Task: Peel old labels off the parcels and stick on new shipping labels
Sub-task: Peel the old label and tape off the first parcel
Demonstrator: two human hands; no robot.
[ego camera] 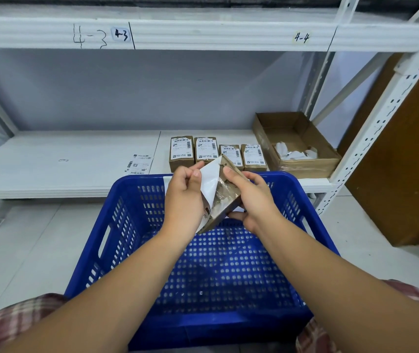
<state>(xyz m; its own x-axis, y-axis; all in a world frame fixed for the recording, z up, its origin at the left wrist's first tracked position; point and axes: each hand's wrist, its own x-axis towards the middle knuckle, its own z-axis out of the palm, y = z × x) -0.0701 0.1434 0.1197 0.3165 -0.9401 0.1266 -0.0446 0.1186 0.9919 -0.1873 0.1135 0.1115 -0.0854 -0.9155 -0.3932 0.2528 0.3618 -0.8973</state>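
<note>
Single wide-angle view from a camera worn on the person's head, facing forward and down. The left hand (183, 197) and right hand (255, 197) are close, mid-frame, above a blue basket (116, 225); a white shelf (63, 161) lies just beyond.

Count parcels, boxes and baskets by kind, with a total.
Small brown cardboard parcels, labelled, on the white shelf: 4
Small brown cardboard parcel held by left hand and right hand, white label partly peeled: 1
Open brown cardboard box: 1
Blue perforated plastic basket: 1
Total: 7
</note>
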